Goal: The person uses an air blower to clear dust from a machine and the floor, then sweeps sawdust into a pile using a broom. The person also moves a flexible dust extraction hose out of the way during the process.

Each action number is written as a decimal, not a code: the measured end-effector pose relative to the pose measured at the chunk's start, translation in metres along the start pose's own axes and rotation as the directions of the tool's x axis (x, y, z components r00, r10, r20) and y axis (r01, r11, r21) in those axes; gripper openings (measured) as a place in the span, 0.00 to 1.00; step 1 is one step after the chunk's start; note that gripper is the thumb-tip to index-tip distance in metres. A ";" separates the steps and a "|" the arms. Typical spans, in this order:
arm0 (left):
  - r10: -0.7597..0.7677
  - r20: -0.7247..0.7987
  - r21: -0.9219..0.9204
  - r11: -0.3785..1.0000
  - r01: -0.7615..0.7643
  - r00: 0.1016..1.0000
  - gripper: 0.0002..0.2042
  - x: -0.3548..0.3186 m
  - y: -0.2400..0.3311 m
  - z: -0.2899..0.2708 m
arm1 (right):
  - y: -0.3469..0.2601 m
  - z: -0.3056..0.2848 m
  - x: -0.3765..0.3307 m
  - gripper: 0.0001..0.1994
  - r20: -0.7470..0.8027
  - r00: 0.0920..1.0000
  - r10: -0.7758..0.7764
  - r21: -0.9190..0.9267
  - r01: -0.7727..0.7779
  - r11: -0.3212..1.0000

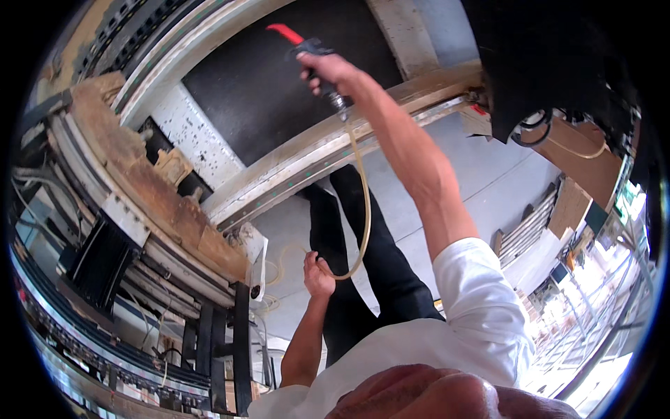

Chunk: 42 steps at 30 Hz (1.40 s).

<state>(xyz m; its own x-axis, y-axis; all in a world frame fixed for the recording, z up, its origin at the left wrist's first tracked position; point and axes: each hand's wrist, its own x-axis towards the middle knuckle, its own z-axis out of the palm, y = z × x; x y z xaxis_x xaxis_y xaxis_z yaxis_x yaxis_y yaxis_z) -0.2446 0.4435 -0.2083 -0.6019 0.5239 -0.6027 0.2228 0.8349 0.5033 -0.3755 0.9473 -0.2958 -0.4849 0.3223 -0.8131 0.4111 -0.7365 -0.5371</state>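
Observation:
My right hand is stretched far forward and grips a black air blow gun with a red tip. The gun points toward a dark flat panel inside a pale metal frame. A yellowish hose runs from the gun's base down in a loop to my left hand, which is closed around it near my black trousers. Both sleeves are white and short.
A large machine fills the left: a brown, dust-caked rail, black brush strips and black slats. A pale beam crosses diagonally. On the right are the grey floor, cardboard boxes, a black housing and stacked boards.

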 end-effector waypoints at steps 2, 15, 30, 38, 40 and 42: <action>-0.013 -0.010 -0.134 0.991 0.011 1.000 0.12 -0.010 -0.023 0.011 | 0.000 -0.007 -0.015 0.13 0.022 1.000 0.012 0.010 -0.012 1.000; -0.083 0.068 0.051 0.995 0.080 0.994 0.13 -0.003 0.004 -0.008 | 0.053 -0.292 -0.055 0.18 -0.628 0.774 0.075 0.504 0.331 0.797; -0.029 -0.087 -0.028 0.999 0.026 0.996 0.11 -0.049 -0.033 -0.006 | 0.186 -0.052 -0.259 0.22 0.156 0.939 0.305 -0.490 -0.195 0.850; -0.188 -0.086 -0.056 0.981 0.183 0.978 0.12 -0.154 -0.051 0.070 | 0.420 -0.076 -0.310 0.22 -0.179 0.864 0.471 0.316 -0.403 0.859; -0.201 -0.123 -0.112 0.976 0.188 0.972 0.13 -0.181 -0.063 0.075 | 0.444 -0.067 -0.303 0.19 -0.171 0.899 0.404 0.241 -0.359 0.902; -0.233 -0.129 -0.140 0.967 0.215 0.964 0.13 -0.212 -0.075 0.069 | 0.446 -0.046 -0.305 0.18 -0.136 0.934 0.331 0.147 -0.311 0.939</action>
<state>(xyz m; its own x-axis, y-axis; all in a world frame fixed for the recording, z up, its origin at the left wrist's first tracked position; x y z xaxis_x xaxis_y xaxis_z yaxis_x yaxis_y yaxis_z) -0.0810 0.2815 -0.1606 -0.7308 0.2889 -0.6185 -0.0211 0.8960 0.4435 -0.0086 0.5478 -0.2983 -0.2113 0.1383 -0.9676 0.4237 -0.8791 -0.2182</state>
